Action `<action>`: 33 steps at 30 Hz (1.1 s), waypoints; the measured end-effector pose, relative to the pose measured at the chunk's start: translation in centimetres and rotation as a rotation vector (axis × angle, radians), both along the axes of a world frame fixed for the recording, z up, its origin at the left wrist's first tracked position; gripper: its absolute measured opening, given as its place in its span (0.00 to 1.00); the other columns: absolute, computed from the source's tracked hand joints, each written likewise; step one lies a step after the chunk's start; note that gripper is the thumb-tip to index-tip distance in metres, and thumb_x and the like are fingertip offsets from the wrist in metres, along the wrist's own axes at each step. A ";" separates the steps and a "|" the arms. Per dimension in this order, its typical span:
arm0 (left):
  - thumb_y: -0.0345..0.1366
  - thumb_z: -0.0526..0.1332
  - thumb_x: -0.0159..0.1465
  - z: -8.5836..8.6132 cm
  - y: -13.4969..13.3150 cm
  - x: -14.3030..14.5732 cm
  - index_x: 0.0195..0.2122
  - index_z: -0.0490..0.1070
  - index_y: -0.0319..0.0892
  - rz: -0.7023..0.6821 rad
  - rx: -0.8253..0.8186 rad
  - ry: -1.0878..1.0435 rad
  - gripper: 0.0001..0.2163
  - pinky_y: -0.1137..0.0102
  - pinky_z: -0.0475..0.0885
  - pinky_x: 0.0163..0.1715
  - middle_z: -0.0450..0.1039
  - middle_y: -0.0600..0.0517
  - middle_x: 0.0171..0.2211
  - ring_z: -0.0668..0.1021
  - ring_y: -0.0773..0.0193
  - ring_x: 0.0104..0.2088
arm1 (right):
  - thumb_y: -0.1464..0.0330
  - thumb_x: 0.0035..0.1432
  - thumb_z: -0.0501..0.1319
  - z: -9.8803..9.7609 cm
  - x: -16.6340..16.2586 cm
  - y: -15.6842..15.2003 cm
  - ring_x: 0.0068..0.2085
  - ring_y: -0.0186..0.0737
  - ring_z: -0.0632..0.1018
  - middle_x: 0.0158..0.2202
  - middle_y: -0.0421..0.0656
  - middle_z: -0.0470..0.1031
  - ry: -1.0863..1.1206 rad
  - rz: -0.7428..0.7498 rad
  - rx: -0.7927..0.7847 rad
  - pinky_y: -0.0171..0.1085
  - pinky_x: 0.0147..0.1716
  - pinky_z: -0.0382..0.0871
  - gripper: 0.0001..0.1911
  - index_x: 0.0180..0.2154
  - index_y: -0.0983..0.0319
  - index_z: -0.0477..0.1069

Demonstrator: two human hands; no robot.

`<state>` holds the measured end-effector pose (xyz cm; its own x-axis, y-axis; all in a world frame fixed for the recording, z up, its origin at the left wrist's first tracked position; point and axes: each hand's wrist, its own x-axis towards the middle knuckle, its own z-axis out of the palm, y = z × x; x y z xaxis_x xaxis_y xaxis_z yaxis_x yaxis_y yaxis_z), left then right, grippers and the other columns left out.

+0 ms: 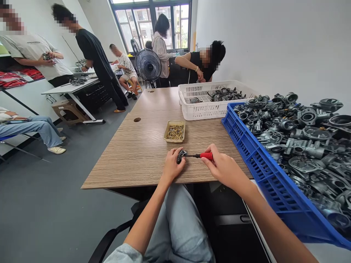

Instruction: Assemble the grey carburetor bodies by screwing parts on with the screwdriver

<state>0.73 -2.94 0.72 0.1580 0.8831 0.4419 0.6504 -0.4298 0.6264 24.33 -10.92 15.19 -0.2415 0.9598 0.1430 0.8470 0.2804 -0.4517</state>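
Note:
Close to the table's front edge, my left hand (173, 163) is closed around a small dark metal carburetor part (181, 156). My right hand (219, 162) grips the red handle of a screwdriver (206, 156), whose shaft points left and meets the part. Exactly where the tip sits on it is too small to make out. Just beyond my hands stands a small tan tray (165, 138) filled with brass-coloured screws or jets (175, 132).
On my right, a blue crate (255, 160) is heaped with carburetor bodies (301, 128). Behind it, a white basket (203, 109) holds more metal parts. A co-worker (201, 65) leans over the table's far end. A fan (148, 65) and several other people are farther back.

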 end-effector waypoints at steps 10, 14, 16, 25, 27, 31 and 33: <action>0.36 0.61 0.71 -0.1 0.0 0.0 0.66 0.72 0.47 0.003 0.002 0.000 0.21 0.51 0.72 0.64 0.74 0.42 0.58 0.77 0.49 0.59 | 0.56 0.77 0.57 0.2 -0.1 0.1 0.34 0.48 0.84 0.32 0.39 0.81 -0.034 -0.060 0.009 0.36 0.32 0.57 0.11 0.48 0.56 0.63; 0.36 0.62 0.71 -0.1 0.1 0.0 0.66 0.73 0.46 -0.002 0.004 0.004 0.22 0.52 0.73 0.64 0.74 0.42 0.57 0.77 0.49 0.58 | 0.62 0.75 0.57 0.3 0.5 -0.1 0.39 0.45 0.84 0.41 0.41 0.83 0.151 0.110 -0.029 0.36 0.38 0.64 0.09 0.53 0.55 0.60; 0.36 0.63 0.70 -0.1 0.1 0.0 0.66 0.73 0.46 -0.002 0.005 0.004 0.22 0.52 0.73 0.64 0.74 0.42 0.57 0.77 0.49 0.58 | 0.62 0.77 0.55 0.2 0.4 -0.1 0.40 0.45 0.84 0.42 0.42 0.83 0.145 0.109 -0.026 0.37 0.38 0.65 0.07 0.52 0.55 0.61; 0.35 0.62 0.71 -0.2 0.1 0.0 0.66 0.73 0.48 0.004 0.010 0.001 0.22 0.52 0.73 0.64 0.74 0.43 0.57 0.78 0.50 0.58 | 0.54 0.78 0.55 0.1 -0.7 0.1 0.33 0.51 0.83 0.29 0.42 0.80 -0.199 -0.177 0.014 0.38 0.30 0.50 0.13 0.46 0.57 0.64; 0.35 0.62 0.71 -0.1 0.1 0.0 0.66 0.73 0.47 0.001 0.010 0.002 0.21 0.52 0.73 0.64 0.74 0.43 0.57 0.78 0.50 0.58 | 0.56 0.77 0.57 0.2 -0.4 0.0 0.33 0.49 0.84 0.30 0.40 0.80 -0.107 -0.109 0.009 0.37 0.31 0.53 0.11 0.48 0.56 0.64; 0.35 0.62 0.71 -0.1 0.1 0.0 0.66 0.73 0.47 -0.001 0.013 0.000 0.21 0.52 0.73 0.64 0.74 0.43 0.58 0.78 0.50 0.58 | 0.62 0.75 0.58 0.4 0.1 -0.2 0.36 0.45 0.84 0.35 0.38 0.82 0.067 0.017 -0.012 0.36 0.34 0.59 0.09 0.51 0.55 0.61; 0.36 0.62 0.71 0.0 0.1 0.0 0.66 0.73 0.47 -0.004 0.017 0.000 0.22 0.52 0.73 0.64 0.74 0.43 0.57 0.78 0.50 0.58 | 0.62 0.76 0.57 0.3 0.0 -0.2 0.36 0.45 0.84 0.37 0.40 0.83 0.038 -0.008 -0.009 0.36 0.33 0.59 0.07 0.50 0.56 0.61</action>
